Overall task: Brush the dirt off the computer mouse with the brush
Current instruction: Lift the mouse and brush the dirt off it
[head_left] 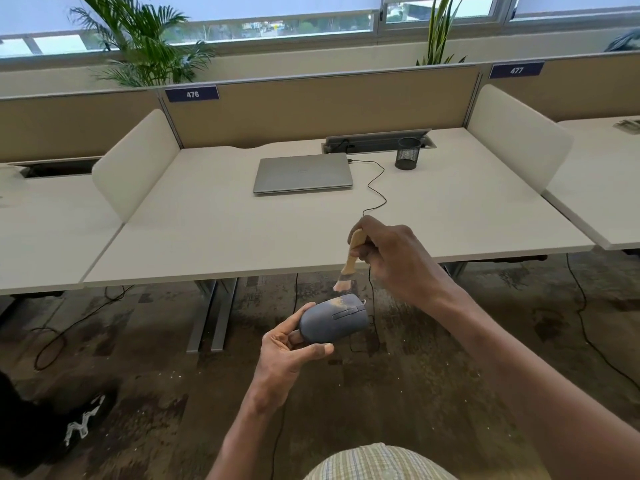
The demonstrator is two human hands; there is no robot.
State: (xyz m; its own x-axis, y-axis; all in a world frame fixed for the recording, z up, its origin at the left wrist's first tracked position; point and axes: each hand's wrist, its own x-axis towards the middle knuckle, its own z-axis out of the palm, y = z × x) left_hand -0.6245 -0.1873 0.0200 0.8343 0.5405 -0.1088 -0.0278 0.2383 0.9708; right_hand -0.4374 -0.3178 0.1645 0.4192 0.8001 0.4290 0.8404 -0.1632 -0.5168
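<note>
Office desk (311, 230) behind; left hand (287, 348) gripping mouse (332, 320), right hand (391, 258) holding brush (348, 265) — just above

Partition labels — "476" on the left label (192, 94), seemingly "477" on the right label (516, 70)

A white desk (194, 244) stands before a tan partition (322, 102) that carries labels 476 (192, 94) and 477 (516, 70). A closed silver laptop (303, 173) lies flat on the desk. A black cable (375, 183) runs from its right side. A black mesh cup (408, 153) stands upright just beside the open cable tray (377, 140). Two plants (145, 43) stand behind the partition, below the windows (270, 26).
</note>
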